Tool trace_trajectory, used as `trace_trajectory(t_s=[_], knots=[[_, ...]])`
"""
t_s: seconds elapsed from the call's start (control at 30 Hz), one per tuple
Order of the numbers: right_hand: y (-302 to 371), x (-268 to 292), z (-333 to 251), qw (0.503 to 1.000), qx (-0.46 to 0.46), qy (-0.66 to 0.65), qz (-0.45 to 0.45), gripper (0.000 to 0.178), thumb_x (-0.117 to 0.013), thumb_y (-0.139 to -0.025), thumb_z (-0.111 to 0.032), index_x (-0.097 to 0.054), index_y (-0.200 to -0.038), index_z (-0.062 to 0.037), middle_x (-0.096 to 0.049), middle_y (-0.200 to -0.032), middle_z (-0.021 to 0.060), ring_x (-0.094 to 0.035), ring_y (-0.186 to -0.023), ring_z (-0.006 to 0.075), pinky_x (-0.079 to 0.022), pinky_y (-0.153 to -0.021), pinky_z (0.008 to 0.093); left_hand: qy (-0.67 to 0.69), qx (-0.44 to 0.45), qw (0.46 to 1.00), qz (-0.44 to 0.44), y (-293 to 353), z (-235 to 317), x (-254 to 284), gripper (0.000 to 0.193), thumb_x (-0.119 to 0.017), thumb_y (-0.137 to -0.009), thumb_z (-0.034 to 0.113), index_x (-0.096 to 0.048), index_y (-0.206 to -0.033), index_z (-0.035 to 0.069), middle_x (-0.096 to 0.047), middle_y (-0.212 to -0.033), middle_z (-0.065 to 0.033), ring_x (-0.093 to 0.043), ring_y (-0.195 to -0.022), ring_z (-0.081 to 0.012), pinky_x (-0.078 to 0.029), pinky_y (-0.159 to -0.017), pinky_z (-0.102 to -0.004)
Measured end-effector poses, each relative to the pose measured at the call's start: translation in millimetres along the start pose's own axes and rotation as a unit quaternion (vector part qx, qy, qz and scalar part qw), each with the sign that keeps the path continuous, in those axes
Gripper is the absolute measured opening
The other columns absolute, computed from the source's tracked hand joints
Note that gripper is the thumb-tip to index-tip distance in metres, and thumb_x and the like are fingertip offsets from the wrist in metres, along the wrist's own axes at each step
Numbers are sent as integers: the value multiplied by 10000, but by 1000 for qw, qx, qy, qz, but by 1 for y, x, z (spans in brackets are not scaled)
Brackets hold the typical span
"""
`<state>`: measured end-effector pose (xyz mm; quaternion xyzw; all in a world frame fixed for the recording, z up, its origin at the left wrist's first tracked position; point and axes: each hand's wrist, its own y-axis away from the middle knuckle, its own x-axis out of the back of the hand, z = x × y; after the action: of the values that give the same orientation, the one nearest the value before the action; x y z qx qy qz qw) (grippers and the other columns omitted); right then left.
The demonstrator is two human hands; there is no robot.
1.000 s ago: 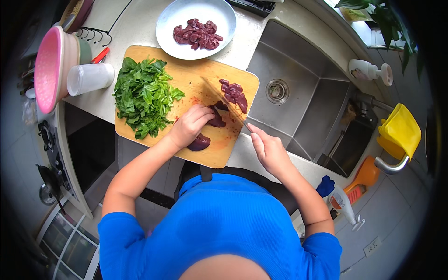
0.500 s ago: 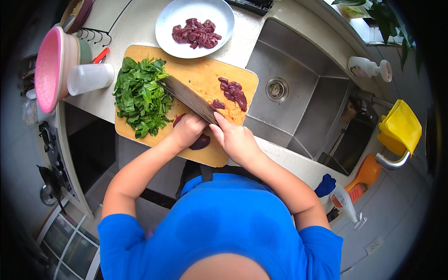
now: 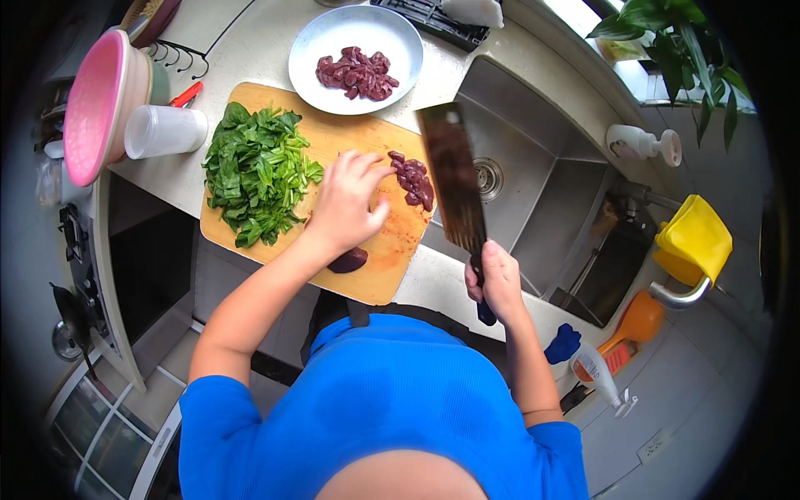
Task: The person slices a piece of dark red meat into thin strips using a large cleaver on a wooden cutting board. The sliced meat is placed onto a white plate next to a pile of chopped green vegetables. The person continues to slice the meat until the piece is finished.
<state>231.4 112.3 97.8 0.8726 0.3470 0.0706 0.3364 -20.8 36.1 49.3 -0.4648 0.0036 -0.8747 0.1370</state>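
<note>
Head view: cutting board [image 3: 382,273] on the counter [image 3: 250,60]; sink [image 3: 533,158] just beside it, on the right.
Plate: white plate [image 3: 360,25] at the board's far edge, holding a heap of dark red meat pieces [image 3: 357,73], all small. I'd call that portion done.
Greens: chopped greens [image 3: 254,175] piled along the board's left side; look fully cut.
Board, right side: small meat cluster [image 3: 412,180] near the edge, cut up, not on the plate.
Board, near edge: 1 larger meat piece [image 3: 347,261], dark red, looks uncut. Reads as the main bit left, plus anything hidden under the hand or wrist; can't tell what's there.
Progress: well past halfway, judging by cut vs uncut meat.
Left hand [image 3: 348,204]: fingers spread and slightly curled above mid-board, nothing visible in the grip. Fingertips close to the small cluster; contact unclear.
Right hand [image 3: 498,279]: closed round the handle of 1 broad cleaver [image 3: 454,167].
Cleaver: raised off to the right, blade blurred, pointing away from the body, in front of the sink's left side. Not cutting.
</note>
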Motion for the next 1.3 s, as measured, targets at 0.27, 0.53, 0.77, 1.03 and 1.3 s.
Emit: trace_trajectory(t_s=[0.27, 0.53, 0.77, 1.03, 1.3], knots=[[13, 23, -10, 989, 34, -119, 79, 663, -271, -992, -568, -430, -621, -43, -396, -481, 27, -363, -357, 99, -308, -346, 238, 26, -37, 990, -137, -19, 26, -54, 413, -712, -627, 133, -596, -1019, 75, -485, -1126, -135, -445, -1105, -325, -407, -914, -453], [22, 26, -5, 987, 28, -131, 85, 659, -270, -996, -561, -428, -618, -45, -411, -481, 36, -373, -362, 105, -324, -353, 241, -23, -66, 987, -142, -5, 7, -68, 239, -656, -667, 36, -593, -897, 55, -495, -1045, -139, -474, -1037, -320, -452, -823, -429], [25, 21, -8, 991, 23, -107, 79, 681, -272, -977, -603, -414, -596, -57, -384, -480, 16, -347, -357, 90, -294, -344, 229, -8, -15, 999, -50, -23, 10, -37, 383, -663, -646, 47, -606, -1024, 67, -503, -1140, -159, -469, -1112, -338, -413, -927, -432], [0, 30, 52, 976, -122, -180, -31, 236, -507, -986, -277, -434, -873, -82, -461, -601, 22, -395, -414, 88, -326, -380, 238, 278, 227, 920, 159, -2, 17, -63, 281, -477, -742, -75, -615, -981, -19, -599, -996, -186, -590, -967, -321, -466, -903, -367], [-38, 33, 73, 973, -128, -172, -84, 211, -491, -978, -205, -455, -825, -65, -488, -612, 20, -416, -439, 88, -345, -396, 240, 250, 187, 908, 281, 8, 36, -102, 288, -408, -847, -76, -578, -1076, -36, -591, -1189, -176, -521, -1203, -321, -398, -1028, -378]])
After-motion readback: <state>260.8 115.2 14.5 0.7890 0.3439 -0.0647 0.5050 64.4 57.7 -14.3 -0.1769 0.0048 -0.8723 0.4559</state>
